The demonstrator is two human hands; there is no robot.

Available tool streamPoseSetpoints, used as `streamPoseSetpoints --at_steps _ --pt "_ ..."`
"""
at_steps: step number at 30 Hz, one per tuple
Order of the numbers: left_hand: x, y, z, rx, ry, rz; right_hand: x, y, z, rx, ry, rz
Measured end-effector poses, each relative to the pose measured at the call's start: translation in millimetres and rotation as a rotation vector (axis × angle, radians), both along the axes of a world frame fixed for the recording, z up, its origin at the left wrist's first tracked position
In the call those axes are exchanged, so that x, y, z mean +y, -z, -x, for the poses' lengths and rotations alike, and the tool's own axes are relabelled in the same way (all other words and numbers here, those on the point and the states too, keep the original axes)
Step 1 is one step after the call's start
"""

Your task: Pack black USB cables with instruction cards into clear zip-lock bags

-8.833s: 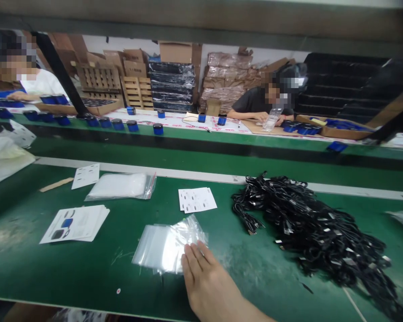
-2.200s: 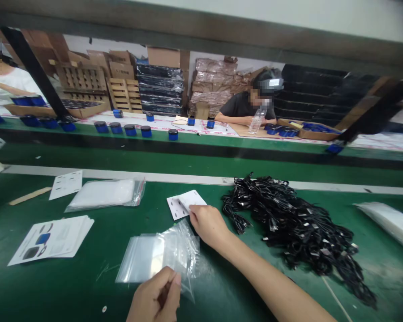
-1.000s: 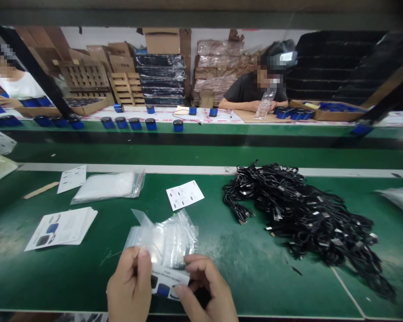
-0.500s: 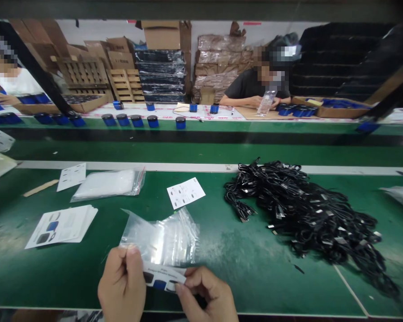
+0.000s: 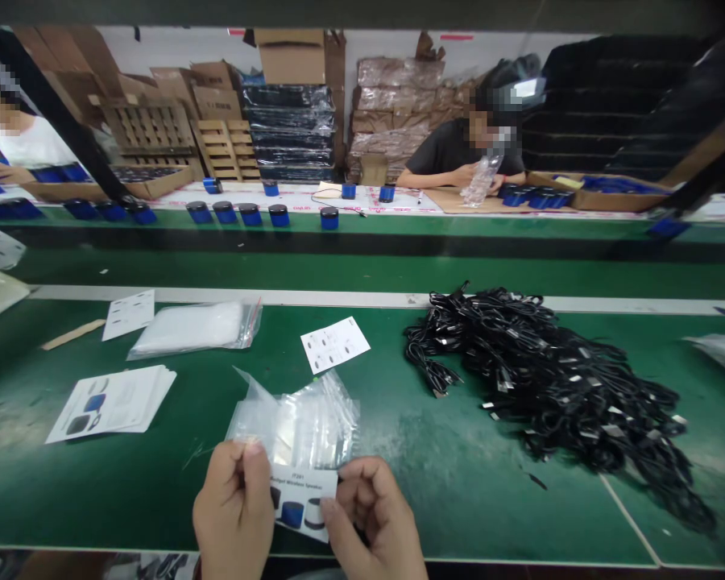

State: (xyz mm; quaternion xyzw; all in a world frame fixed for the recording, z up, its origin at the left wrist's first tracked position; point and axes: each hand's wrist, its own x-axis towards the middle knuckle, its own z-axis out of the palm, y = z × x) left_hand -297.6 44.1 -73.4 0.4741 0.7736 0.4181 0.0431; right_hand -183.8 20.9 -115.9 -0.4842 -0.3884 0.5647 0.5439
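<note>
Inspecting a green desk [image 5: 459, 499] spanning the view, looking hard, smooth and scuffed, and catching light in dull patches. Finding on the right a broad heap of black cables [image 5: 532, 395], tangling loosely, looking rubbery, and showing pale connector ends throughout. Locating a fan of flat bags [image 5: 323, 431] just beyond the hands, looking thin, glossy and creased. Listing at left a stack of printed sheets [image 5: 112, 403], splaying slightly, and behind it a plastic pouch [image 5: 193, 329], bulging softly around white contents. Noting the left hand [image 5: 233, 499] and right hand [image 5: 374, 515] facing each other at the near edge, both closing to narrow thumb-and-finger pinches. Recording a single clear bag [image 5: 258, 407] in the left pinch, standing up in a limp point. Recording a printed card [image 5: 305, 503] in the right pinch, lying between both hands, with long axis running left to right and dipping slightly rightward. Finding its left end meeting the left hand; being unable to tell whether inside the bag or merely against it. Noting a lone diagram sheet [image 5: 335, 345] lying flat and askew farther off, and, smallest, a narrow tan strip [image 5: 72, 334], looking wooden.
</note>
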Motion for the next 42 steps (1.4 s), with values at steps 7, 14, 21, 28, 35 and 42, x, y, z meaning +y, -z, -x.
streamPoseSetpoints --at_steps 7,14,21,28,35,42 --pt "-3 5.9 6 0.035 0.008 -0.018 1 2.4 2 0.053 -0.192 0.079" --pt "-5 -2.2 -5 -0.047 0.042 0.004 5 6.5 -1 0.063 -0.191 0.100" --pt "-6 2.5 2 0.020 0.075 -0.049 3 2.2 -1 -0.029 -0.237 0.188" --pt "-5 10.0 6 0.087 0.136 -0.104 7 -9.2 -10 0.015 -0.319 0.106" --pt "-2 9.0 9 0.075 0.134 -0.089 5 -8.9 -18 -0.087 -0.426 0.060" --pt "-4 10.4 6 0.043 0.149 -0.097 2 -7.7 -16 -0.096 -0.386 0.190"
